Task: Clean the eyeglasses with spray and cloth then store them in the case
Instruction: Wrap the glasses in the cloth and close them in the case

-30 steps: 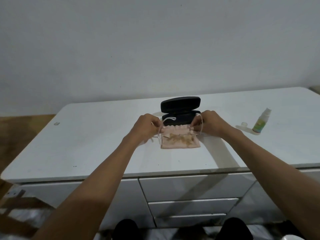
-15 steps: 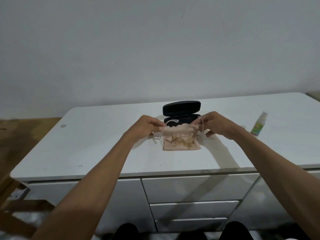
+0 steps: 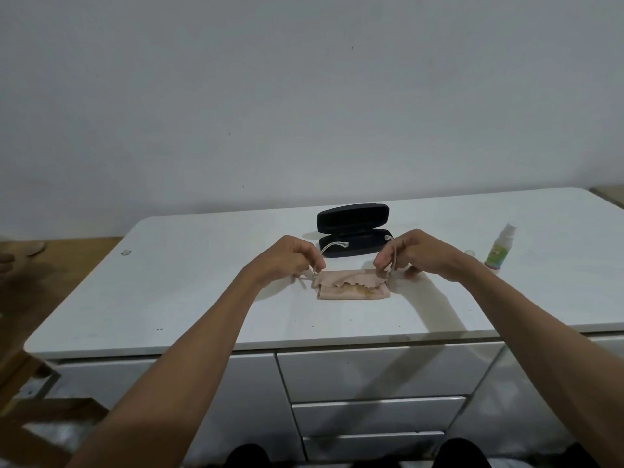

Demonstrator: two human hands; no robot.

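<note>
A pink cloth (image 3: 353, 286) is draped over the front of clear-framed eyeglasses (image 3: 332, 246) near the middle of the white table (image 3: 189, 298). My left hand (image 3: 287, 260) pinches the left end of the glasses and cloth. My right hand (image 3: 417, 253) pinches the right end, where one temple arm shows between its fingers. The lenses are hidden under the cloth. Just behind stands the black case (image 3: 353, 231), lid open and upright. A small spray bottle (image 3: 499, 249) with a green label stands to the right, apart from my hands.
A small clear cap (image 3: 470, 253) lies left of the spray bottle. The table has drawers (image 3: 374, 376) below its front edge. A wooden frame (image 3: 23, 400) stands at the lower left. The wall rises just behind the table.
My hands have spread apart along the glasses, stretching the cloth wider and flatter. The case lid shows more fully, and the view has tilted slightly upward.
</note>
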